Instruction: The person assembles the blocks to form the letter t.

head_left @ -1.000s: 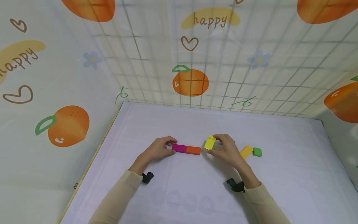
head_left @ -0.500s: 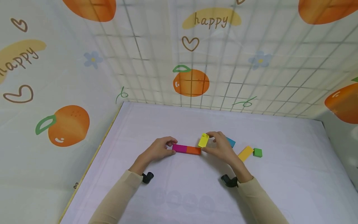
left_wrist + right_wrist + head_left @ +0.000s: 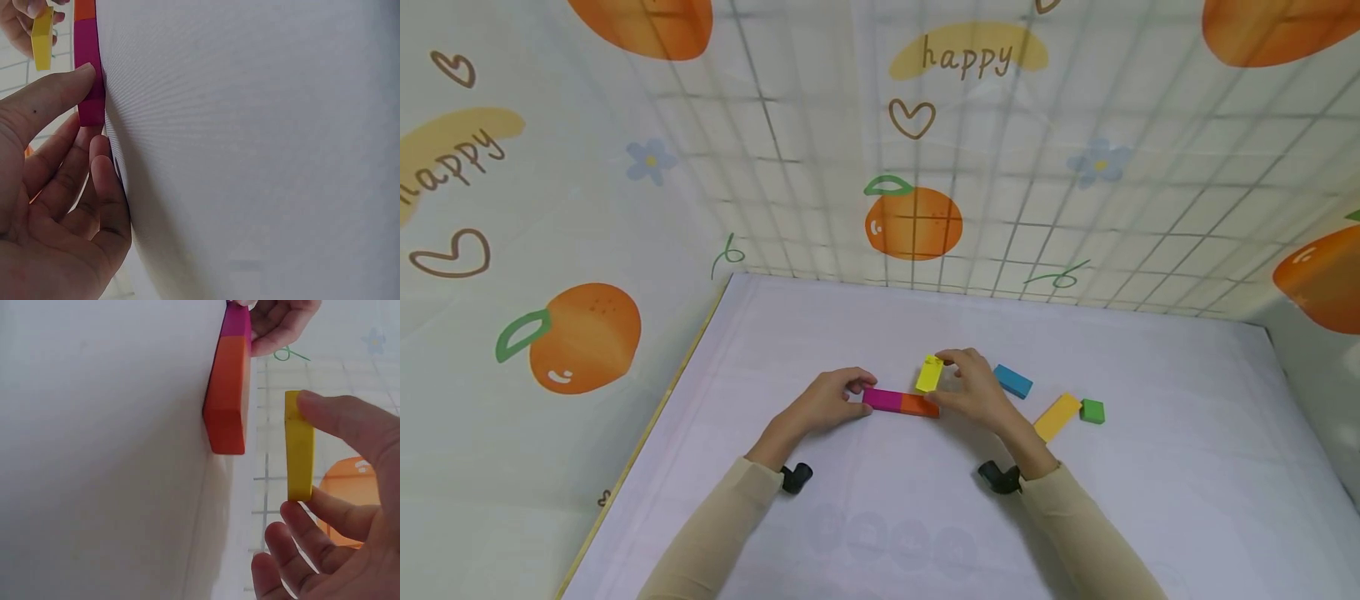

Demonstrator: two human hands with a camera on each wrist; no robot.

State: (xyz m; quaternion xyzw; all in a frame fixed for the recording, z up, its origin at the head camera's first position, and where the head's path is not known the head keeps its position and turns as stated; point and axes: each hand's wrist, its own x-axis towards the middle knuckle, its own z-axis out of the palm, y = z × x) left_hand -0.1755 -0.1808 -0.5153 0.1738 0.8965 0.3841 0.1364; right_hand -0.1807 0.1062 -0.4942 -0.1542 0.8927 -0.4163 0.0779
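Note:
My left hand [image 3: 822,406] pinches the left end of a magenta block [image 3: 882,400] lying on the table; in the left wrist view the thumb rests on the magenta block [image 3: 87,50]. An orange block [image 3: 917,405] lies end to end with it, on its right. My right hand [image 3: 979,392] pinches a yellow block [image 3: 929,375] between thumb and fingers. The right wrist view shows that yellow block [image 3: 299,450] held off the table, a gap away from the orange block [image 3: 226,387].
A blue block [image 3: 1013,382] lies just right of my right hand. Farther right are an orange-yellow block [image 3: 1057,417] and a small green block [image 3: 1092,412]. Patterned cloth [image 3: 805,208] rises behind the white table [image 3: 880,325] and at its left side.
My right hand has carried the yellow block leftward, from right of the orange block to over its far side. The blue block has come into full view. My left hand stays in place.

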